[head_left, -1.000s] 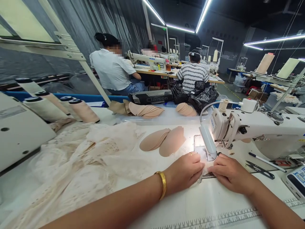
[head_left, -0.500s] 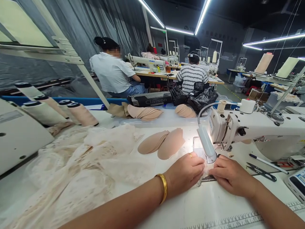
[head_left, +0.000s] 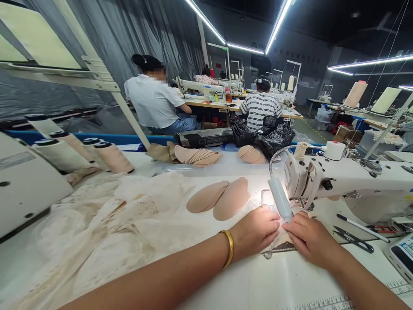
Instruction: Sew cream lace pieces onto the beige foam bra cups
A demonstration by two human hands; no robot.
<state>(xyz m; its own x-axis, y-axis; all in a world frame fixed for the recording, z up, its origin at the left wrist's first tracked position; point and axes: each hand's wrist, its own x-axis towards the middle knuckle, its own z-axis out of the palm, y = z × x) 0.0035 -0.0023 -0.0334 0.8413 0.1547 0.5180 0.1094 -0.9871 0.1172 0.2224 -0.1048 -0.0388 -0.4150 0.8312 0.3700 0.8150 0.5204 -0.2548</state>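
Note:
Both hands meet under the lamp of a white sewing machine. A small piece of pale lace fabric shows between them on the machine bed. My left hand, with a ring and a gold bangle, has its fingers bent down and closed on the fabric's left side. From the right, my right hand pinches the same fabric, fingertips close to those of the left. The lamp and fingers hide the needle area. Beige oval cup pieces lie in two groups just beyond my left hand.
Pale lace fabric is heaped on the left. Thread cones stand behind it. Thread snips, a pen and a ruler lie at right. More beige pieces rest at the back. Two co-workers sit beyond.
My hands have drawn slightly closer together at the lamp, and more of the pale fabric shows below them. My left forearm has shifted a little right. The view has tilted slightly.

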